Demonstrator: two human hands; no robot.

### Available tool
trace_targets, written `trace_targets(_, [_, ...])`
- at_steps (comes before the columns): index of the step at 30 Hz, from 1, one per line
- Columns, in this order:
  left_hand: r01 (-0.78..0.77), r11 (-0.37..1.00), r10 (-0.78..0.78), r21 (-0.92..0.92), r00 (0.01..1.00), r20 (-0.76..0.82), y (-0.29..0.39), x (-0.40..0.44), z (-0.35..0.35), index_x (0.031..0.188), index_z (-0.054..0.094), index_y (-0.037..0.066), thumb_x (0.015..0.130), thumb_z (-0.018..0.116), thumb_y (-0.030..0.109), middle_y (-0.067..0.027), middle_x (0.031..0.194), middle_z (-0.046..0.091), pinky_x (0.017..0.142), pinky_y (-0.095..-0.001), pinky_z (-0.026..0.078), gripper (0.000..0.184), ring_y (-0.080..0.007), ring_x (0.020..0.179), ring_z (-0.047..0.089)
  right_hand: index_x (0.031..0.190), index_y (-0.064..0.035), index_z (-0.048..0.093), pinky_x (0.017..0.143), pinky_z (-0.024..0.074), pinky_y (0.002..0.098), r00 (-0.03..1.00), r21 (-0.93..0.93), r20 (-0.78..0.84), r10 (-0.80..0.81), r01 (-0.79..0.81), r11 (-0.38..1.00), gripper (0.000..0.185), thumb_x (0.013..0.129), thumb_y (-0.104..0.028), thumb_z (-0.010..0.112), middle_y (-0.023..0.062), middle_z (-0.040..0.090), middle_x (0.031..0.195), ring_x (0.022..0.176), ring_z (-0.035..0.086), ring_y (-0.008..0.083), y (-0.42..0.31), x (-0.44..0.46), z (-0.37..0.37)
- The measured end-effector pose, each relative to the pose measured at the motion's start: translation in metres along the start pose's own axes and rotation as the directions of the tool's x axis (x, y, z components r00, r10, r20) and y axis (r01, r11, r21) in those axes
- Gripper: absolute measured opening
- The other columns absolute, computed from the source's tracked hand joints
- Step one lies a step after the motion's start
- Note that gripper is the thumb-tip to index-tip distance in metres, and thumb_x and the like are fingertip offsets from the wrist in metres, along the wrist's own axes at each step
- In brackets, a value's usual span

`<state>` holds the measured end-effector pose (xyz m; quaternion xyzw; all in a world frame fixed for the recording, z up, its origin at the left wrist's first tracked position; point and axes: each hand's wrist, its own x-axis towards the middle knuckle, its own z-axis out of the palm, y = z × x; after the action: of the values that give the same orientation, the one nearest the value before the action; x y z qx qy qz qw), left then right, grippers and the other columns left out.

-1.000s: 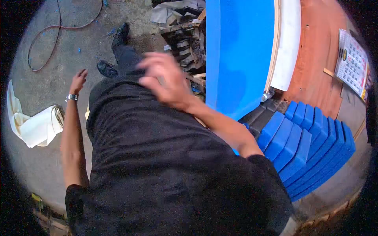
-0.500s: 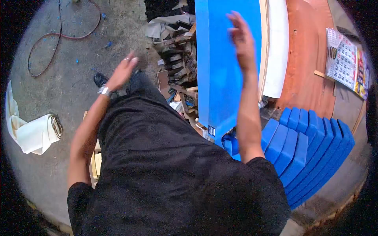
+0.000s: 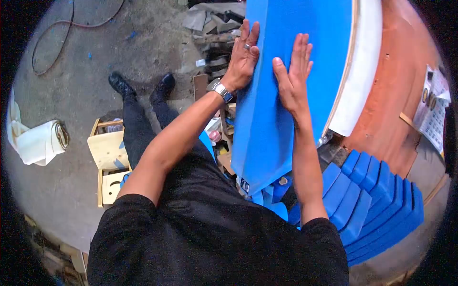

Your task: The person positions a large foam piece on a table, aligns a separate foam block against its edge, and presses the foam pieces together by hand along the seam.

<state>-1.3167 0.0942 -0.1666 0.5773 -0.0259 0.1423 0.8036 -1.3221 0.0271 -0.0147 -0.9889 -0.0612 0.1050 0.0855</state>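
A long blue-covered panel (image 3: 267, 128) with a smooth surface runs away from me, and a small dark label (image 3: 244, 185) sits at its near corner. My left hand (image 3: 242, 62), wearing a ring and a metal watch (image 3: 220, 89), lies along the panel's left edge with fingers extended. Flat over the upper face of the panel is my right hand (image 3: 292, 78), thumb apart and fingers stretched. Neither hand grips anything. Whether the right palm presses on the surface or hovers just above it, I cannot tell.
Curved blue foam-like pieces (image 3: 377, 205) are stacked at right. Beyond the panel lie a white strip (image 3: 360, 81), a reddish-brown board (image 3: 396, 71) and a calendar (image 3: 434, 107). Scraps (image 3: 214, 40), a pale wooden chair-like piece (image 3: 109, 151), a white roll (image 3: 43, 143) and a hose (image 3: 57, 23) occupy the left.
My left hand has swung rightward from above the floor to the panel's edge. My right hand has moved lower in view, over the panel. Both my shoes and the chair-like piece now show.
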Motion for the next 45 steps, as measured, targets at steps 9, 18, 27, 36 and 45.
trace_targets(9, [0.128,0.992,-0.128,-0.006,0.992,0.023,0.009,-0.002,0.003,0.152,0.021,0.024,0.101,0.026,0.050,-0.0072,0.160,0.004,0.112,-0.0599,0.009,0.058,-0.0341,0.145,0.014,0.153,-0.0117,0.011,0.112,-0.0035,0.0580,0.970,-0.135,-0.239,-0.033,0.000,0.991,0.074,0.097,-0.050,0.040,0.0133,0.006,0.160,0.147,-0.001,0.0352,-0.014,0.001,0.027])
trace_targets(18, [0.137,0.977,-0.130,0.166,0.990,-0.053,0.015,0.024,0.010,0.154,0.014,0.022,0.100,0.020,0.053,-0.0073,0.160,-0.001,0.112,-0.0598,0.002,0.062,-0.0333,0.146,0.005,0.153,-0.0120,0.013,0.113,-0.0012,0.0586,0.975,-0.151,-0.199,-0.102,0.072,0.986,0.074,0.097,-0.057,0.030,0.0093,0.008,0.160,0.146,0.002,0.0362,-0.012,0.014,0.026])
trace_targets(27, [0.088,0.942,-0.108,0.324,0.993,0.046,0.012,0.084,-0.005,0.154,0.004,0.015,0.100,0.014,0.054,-0.0085,0.160,-0.005,0.113,-0.0588,-0.002,0.067,-0.0298,0.147,-0.001,0.153,-0.0136,0.012,0.112,-0.0047,0.0589,0.953,-0.048,-0.157,-0.258,0.253,0.966,0.068,0.100,-0.055,0.020,0.0074,0.008,0.160,0.146,0.003,0.0358,0.003,0.050,0.008])
trace_targets(36, [0.119,0.942,-0.126,0.313,0.992,0.001,-0.003,0.121,0.006,0.153,0.000,0.012,0.102,0.011,0.051,-0.0085,0.159,-0.007,0.113,-0.0579,-0.005,0.065,-0.0284,0.146,-0.005,0.153,-0.0132,0.012,0.112,-0.0040,0.0603,0.907,-0.237,-0.256,-0.335,0.277,0.931,0.068,0.100,-0.054,0.021,0.0102,0.007,0.160,0.146,0.003,0.0364,-0.010,0.110,0.014])
trace_targets(45, [0.108,0.963,-0.116,0.248,0.993,0.017,-0.018,0.188,-0.008,0.152,-0.002,0.011,0.102,0.010,0.049,-0.0081,0.159,-0.008,0.112,-0.0576,-0.008,0.064,-0.0285,0.146,-0.008,0.152,-0.0092,0.013,0.112,-0.0018,0.0609,0.926,-0.305,-0.248,-0.286,0.206,0.930,0.071,0.099,-0.056,0.020,0.0133,0.006,0.159,0.146,0.004,0.0362,-0.012,0.162,0.018])
